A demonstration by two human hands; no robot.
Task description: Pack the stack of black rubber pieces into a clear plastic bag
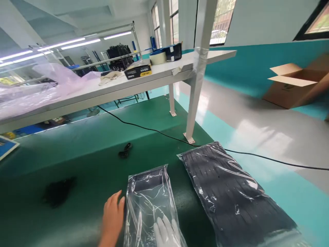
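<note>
A clear plastic bag (151, 206) lies on the green work surface, with a dark folded item (147, 180) showing inside its far end. Beside the bag's left edge is my bare left hand (113, 214), fingers slightly bent and apart, holding nothing. My right hand (167, 233), in a white glove, lies flat at the near part of the bag with its fingers stretched out; whether it is on top of the film or inside it I cannot tell. To the right rests a larger clear bag (231, 195) filled with dark items.
A black cable (154, 130) crosses the green surface (89, 164). Small black objects (125, 151) and a blurred dark patch (59, 192) lie left. A raised white shelf (110, 89) on posts (195, 96) holds a box (138, 70) and tape (158, 56). An open carton (290, 87) stands right.
</note>
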